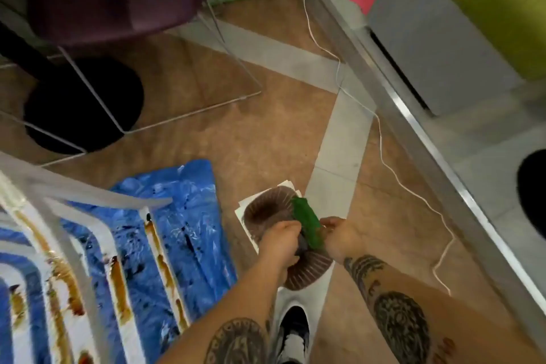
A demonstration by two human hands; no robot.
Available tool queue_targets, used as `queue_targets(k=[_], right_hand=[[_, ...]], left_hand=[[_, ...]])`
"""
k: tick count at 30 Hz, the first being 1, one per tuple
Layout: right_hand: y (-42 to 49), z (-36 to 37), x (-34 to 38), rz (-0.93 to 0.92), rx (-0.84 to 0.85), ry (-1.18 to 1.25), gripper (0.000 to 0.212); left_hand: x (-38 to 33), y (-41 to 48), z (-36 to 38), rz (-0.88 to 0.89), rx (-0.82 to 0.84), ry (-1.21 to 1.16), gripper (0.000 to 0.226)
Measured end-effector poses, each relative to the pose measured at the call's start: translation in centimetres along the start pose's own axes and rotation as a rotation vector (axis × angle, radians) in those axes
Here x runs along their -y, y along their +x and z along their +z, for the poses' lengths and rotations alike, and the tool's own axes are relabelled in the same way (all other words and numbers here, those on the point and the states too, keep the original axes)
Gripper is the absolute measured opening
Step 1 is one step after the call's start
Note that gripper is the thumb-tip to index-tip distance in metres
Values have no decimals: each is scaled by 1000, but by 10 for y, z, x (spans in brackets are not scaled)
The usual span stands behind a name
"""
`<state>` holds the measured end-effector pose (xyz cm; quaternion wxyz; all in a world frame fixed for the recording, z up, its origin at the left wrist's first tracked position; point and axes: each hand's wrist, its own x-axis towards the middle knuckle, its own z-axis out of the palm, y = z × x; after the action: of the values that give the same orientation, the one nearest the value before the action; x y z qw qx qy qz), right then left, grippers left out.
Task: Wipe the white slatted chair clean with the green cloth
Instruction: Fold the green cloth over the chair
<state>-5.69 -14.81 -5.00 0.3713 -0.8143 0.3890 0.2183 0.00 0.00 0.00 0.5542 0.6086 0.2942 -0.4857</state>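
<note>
Scene: head view looking down at a tiled floor, motion blur on the left side.
Task thing: crumpled green cloth (307,224) is held up between both hands above a brown ribbed round dish (266,210) that sits on white paper sheets (241,206) on the floor.
Left hand: left hand (280,241) is clenched round the near end of the cloth, fingers curled.
Right hand: right hand (336,235) pinches the other side of the cloth; fingertips are partly hidden.
Chair: white slatted plastic chair (88,216) is at lower left, apart from the cloth, its slats streaked with brown sticky stains (118,284). It stands over a crinkled blue plastic sheet (183,216).
Step (judged): cloth looks to be getting wrung or folded over the dish; wiping not yet on the chair.
Risk 1: an over-wet cloth would drip on the tiles outside the sheet.
Risk 2: a dirty cloth would smear the brown streaks along the slats rather than lift them.
Risk 3: thin white cable (384,156) trails on the floor near the black-and-white shoe (295,331), so a step back could snag it.
Risk 4: a knock could tip the dish.
</note>
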Motion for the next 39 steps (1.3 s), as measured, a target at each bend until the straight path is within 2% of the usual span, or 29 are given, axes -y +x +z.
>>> queue_targets(k=[4,8,11,14,17,20,22,25,28,33,36,39], right_hand=[[28,31,-16,-25,-1,-120,31],[27,41,-23,-21,-159,-123,22],[5,36,-11,-90,-315,-120,16],[-29,20,21,-126,-316,164,11],[-70,-2,70,-64,-162,625,15],[-109,-19,120,-48,-5,851,20],[-135,-26,152,-96,57,904,20],[-176,-31,200,-189,72,870,13],[-218,-30,252,-269,39,863,10],[-324,-44,341,-467,-59,833,23],[-394,-48,387,-547,34,815,21],[-460,-48,422,-619,107,837,23]], left_hand=[[11,29,12,-80,11,-110,4],[32,29,2,-111,-25,-137,6],[30,19,-6,-89,-83,-177,10],[14,3,-13,-49,-108,-238,15],[-13,-25,-22,17,-66,-310,23],[-40,-61,-39,17,-5,-391,31],[-56,-90,-57,87,10,-359,30],[-81,-138,-92,277,-97,-268,22],[-110,-203,-133,493,-217,-278,21],[-141,-333,-207,739,-296,-246,27],[-144,-415,-247,847,-271,-174,29],[-139,-484,-284,904,-103,-162,34]])
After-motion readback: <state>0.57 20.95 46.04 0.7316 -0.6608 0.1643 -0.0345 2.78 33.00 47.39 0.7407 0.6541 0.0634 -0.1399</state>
